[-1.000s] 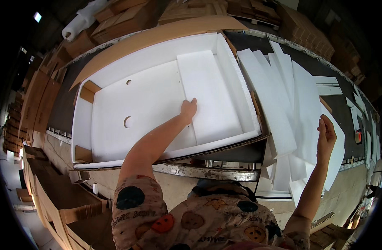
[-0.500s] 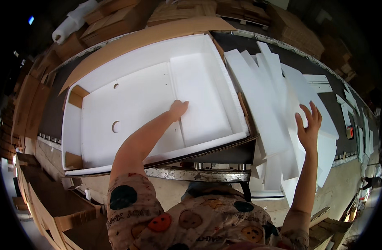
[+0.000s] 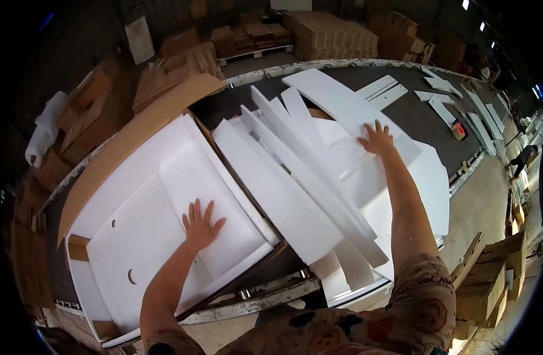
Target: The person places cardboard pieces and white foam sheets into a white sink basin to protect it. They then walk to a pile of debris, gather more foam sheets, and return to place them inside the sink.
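My left hand (image 3: 202, 226) lies spread over a white foam sheet (image 3: 191, 171) inside a large open carton (image 3: 132, 328), whose walls are lined with white foam. Below that sheet, white panels with round holes (image 3: 126, 236) cover the rest of the carton's inside. To the right, several long white foam strips (image 3: 283, 195) lie heaped at angles. My right hand (image 3: 378, 139) rests with fingers apart on a wide white foam board (image 3: 348, 103) at the heap's far side. Neither hand grips anything. What lies under the heap is mostly hidden.
A brown cardboard flap (image 3: 129, 148) stands out along the carton's far side. Farther right on the dark conveyor lie white slotted pieces (image 3: 383, 92) and a tape roll (image 3: 458, 131). Stacked flat cartons (image 3: 331, 35) stand behind. Cardboard boxes (image 3: 482, 284) are at lower right.
My view has turned to the right. The left hand has gone from closed fingers at the sheet's edge to spread flat. My right hand has come down from the air onto a foam board.
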Available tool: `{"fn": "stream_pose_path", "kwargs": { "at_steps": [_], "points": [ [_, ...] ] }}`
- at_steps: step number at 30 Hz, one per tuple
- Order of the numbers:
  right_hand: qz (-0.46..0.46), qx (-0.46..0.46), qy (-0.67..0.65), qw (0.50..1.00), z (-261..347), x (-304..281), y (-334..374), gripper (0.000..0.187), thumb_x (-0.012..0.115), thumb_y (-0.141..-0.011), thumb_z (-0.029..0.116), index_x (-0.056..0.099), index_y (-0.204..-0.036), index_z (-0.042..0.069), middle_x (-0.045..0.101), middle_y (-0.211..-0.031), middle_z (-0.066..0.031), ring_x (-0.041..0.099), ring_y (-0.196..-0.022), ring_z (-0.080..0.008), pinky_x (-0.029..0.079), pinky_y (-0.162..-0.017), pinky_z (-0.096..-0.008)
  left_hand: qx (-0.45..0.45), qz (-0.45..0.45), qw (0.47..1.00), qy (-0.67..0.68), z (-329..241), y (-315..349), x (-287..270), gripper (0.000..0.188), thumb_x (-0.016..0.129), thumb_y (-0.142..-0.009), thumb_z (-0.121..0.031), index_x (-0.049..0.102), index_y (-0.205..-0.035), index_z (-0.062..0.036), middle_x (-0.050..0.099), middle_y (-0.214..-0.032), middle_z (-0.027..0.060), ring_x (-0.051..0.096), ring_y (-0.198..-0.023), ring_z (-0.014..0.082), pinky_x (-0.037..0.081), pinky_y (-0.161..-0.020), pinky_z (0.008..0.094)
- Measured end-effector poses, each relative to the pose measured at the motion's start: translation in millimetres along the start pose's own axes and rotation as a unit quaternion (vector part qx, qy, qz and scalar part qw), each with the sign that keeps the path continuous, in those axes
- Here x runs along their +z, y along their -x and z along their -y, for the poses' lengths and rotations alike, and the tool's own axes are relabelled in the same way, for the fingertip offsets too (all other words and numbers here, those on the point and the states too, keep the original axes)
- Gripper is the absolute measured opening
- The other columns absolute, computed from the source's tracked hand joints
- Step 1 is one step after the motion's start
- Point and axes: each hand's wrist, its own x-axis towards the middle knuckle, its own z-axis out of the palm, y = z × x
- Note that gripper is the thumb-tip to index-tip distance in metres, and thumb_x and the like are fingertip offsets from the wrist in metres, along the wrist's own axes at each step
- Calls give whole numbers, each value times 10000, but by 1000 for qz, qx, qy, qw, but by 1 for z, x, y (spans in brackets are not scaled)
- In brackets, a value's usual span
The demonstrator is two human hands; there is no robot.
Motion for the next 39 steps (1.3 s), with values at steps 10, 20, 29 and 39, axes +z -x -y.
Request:
{"fn": "stream_pose_path", "kwargs": {
  "at_steps": [10, 20, 29, 39],
  "points": [
    [-76, -28, -52, 995, -7, 54, 55, 454, 545, -837, 332, 473, -1238, 129, 507, -1117, -144, 477, -1026, -369, 476, -772, -463, 46, -90, 993, -67, 9, 8, 23, 652, 480, -872, -506, 306, -1404, -172, 143, -1473, 211, 119, -1357, 401, 104, -1020, 632],
    [-198, -15, -149, 969, -12, 72, 88, 324, 625, -790, 330, 614, -1021, 102, 595, -873, -112, 545, -905, -290, 458, -743, -424, 32, -45, 993, -102, 8, 0, 21, 690, 415, -877, -574, 227, -1432, -209, 136, -1472, 222, 113, -1357, 404, 140, -1028, 624],
    [-45, -114, -178, 976, -30, 46, 84, 393, 631, -791, 363, 608, -1132, 168, 539, -1160, -134, 482, -1084, -351, 353, -921, -532, -55, -133, 959, 244, -39, -25, -69, 505, 539, -885, -432, 573, -1168, -15, 610, -1124, 156, 558, -1045, 304, 422, -898, 312],
    [17, 3, -155, 988, -57, 54, 66, 698, 630, -739, 554, 445, -1318, 212, 469, -1269, -146, 477, -1124, -366, 437, -889, -448, 155, -68, 920, 354, -189, 44, -94, 734, 661, -832, -293, 260, -1402, -63, 182, -1439, 224, 297, -1294, 319, 413, -940, 375]
  ]
}}
